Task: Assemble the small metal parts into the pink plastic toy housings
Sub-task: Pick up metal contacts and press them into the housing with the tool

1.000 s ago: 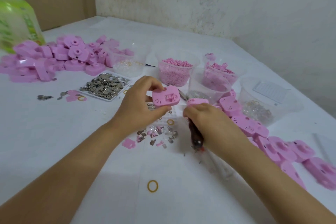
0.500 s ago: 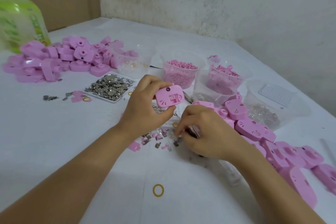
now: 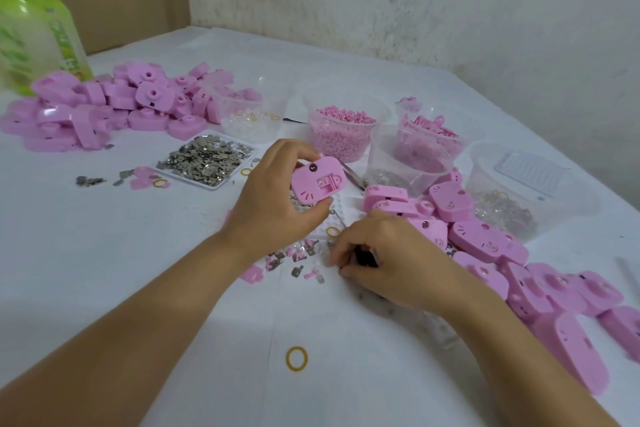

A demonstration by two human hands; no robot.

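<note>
Pink housing point(image 3: 317, 184) stays gripped by left hand point(image 3: 272, 204); right hand point(image 3: 394, 262), clutching dark tool point(image 3: 365, 256), dropped to metal parts point(image 3: 298, 258).

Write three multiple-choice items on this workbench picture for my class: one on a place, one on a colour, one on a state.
1. Where does the flat white tray of small silver metal parts lie?
A) just right of the far-left pile of pink plastic housings
B) inside a clear tub
C) at the table's near edge

2. What colour is the loose rubber ring nearest the camera?
A) green
B) blue
C) yellow

3. What is the left hand doing?
A) lying flat
B) gripping a pink plastic toy housing
C) hanging empty

Answers:
1 A, the tray sits next to that pile.
2 C, the ring shows yellow.
3 B, its fingers curl round the housing, while the right hand grips a dark tool.
</note>
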